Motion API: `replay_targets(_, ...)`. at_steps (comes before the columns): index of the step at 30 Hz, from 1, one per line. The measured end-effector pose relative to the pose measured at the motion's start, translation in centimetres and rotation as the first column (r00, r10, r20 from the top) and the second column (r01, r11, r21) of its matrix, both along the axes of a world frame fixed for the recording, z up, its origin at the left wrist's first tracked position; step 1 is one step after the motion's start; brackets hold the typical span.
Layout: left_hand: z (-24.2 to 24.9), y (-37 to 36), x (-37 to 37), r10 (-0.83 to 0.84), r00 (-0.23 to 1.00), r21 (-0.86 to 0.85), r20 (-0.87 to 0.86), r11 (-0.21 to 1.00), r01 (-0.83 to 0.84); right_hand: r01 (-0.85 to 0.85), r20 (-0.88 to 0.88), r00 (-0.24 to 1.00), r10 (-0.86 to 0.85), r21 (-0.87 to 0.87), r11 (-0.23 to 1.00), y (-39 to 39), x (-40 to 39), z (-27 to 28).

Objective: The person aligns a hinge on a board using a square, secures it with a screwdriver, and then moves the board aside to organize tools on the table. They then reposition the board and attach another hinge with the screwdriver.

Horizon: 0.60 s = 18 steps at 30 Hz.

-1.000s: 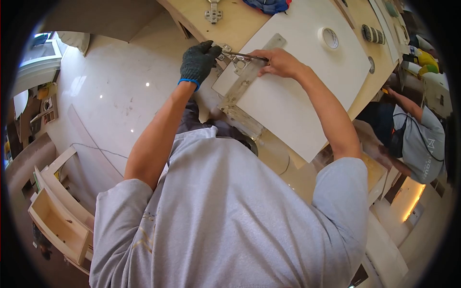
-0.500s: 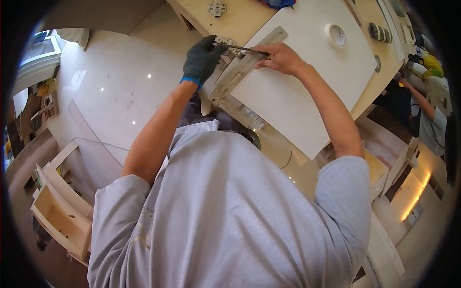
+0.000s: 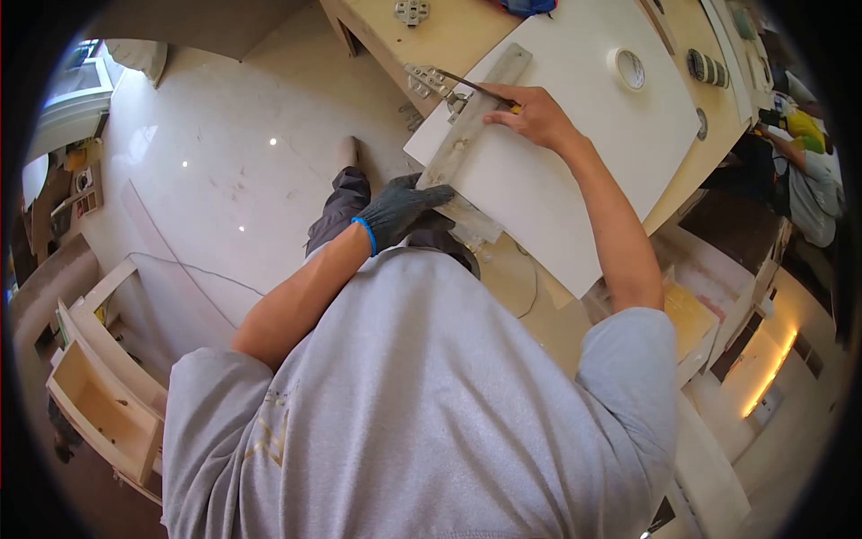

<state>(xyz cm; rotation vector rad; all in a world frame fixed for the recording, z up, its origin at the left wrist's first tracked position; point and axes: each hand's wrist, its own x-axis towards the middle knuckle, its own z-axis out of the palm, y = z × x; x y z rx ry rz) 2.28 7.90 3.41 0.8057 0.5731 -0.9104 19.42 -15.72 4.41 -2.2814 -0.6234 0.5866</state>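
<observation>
My right hand (image 3: 536,117) is bare and closed around a screwdriver (image 3: 476,87), a little yellow showing at the grip. Its thin dark shaft reaches over a metal cabinet hinge (image 3: 431,83) at the edge of the white panel (image 3: 575,180). A worn, pale L-shaped strip (image 3: 476,117) lies along that edge of the panel. My left hand (image 3: 400,211), in a dark glove with a blue cuff, has its fingers around the near corner of this strip, thumb on top. The corner itself is hidden under the glove.
Under the panel is a wooden worktable (image 3: 449,36), with another hinge plate (image 3: 412,12) on it. A tape roll (image 3: 626,68) rests on the panel. Behind it lies a dark striped roll (image 3: 708,68). A wooden drawer box (image 3: 103,404) stands at left; another person (image 3: 813,193) is at right.
My left hand has come away from the hinge, down toward me to the strip's near corner. The hinge now shows uncovered. My right hand keeps hold of the screwdriver, almost in place.
</observation>
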Motion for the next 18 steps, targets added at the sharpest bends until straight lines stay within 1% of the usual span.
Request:
replay_targets(1,0.4,-0.3,0.2,-0.024,1.000,0.001,0.006,1.000,0.024,0.034,0.010,0.999,-0.035,0.017,0.999,-0.3,-0.2,-0.1)
replay_targets(4,-0.2,-0.6,0.1,-0.045,0.995,0.048,0.084,0.998,0.042,0.122,-0.091,0.988,-0.127,-0.059,0.991,-0.6,-0.7,-0.1)
replay_targets(7,0.0,0.1,0.6,-0.188,0.970,0.198,0.155,0.968,0.156,0.086,-0.091,0.990,-0.104,-0.189,0.978,-0.8,-1.0,0.6)
replay_targets(10,-0.3,0.3,0.6,-0.140,0.975,0.173,0.173,0.979,0.110,0.166,-0.077,0.980,-0.182,-0.183,0.969,-0.3,-1.7,1.7)
replay_targets(13,0.4,-0.1,1.1,-0.037,0.991,0.149,0.129,0.989,0.017,0.186,-0.066,0.978,-0.199,-0.169,0.968,0.1,-1.0,1.6)
replay_targets(16,-1.0,-0.4,0.7,0.021,0.993,0.113,0.117,0.993,-0.034,0.045,-0.057,0.997,-0.047,-0.029,0.999,-0.8,-0.4,-0.2)
replay_targets(17,-1.4,-0.5,0.5,0.039,0.994,0.104,0.106,0.993,-0.050,-0.013,-0.067,0.998,0.010,-0.045,0.999,-1.3,-0.2,-0.4)
replay_targets(18,-1.3,-0.6,0.4,0.058,0.994,0.096,0.095,0.993,-0.067,-0.072,-0.079,0.995,0.067,-0.061,0.996,-1.0,0.0,0.6)
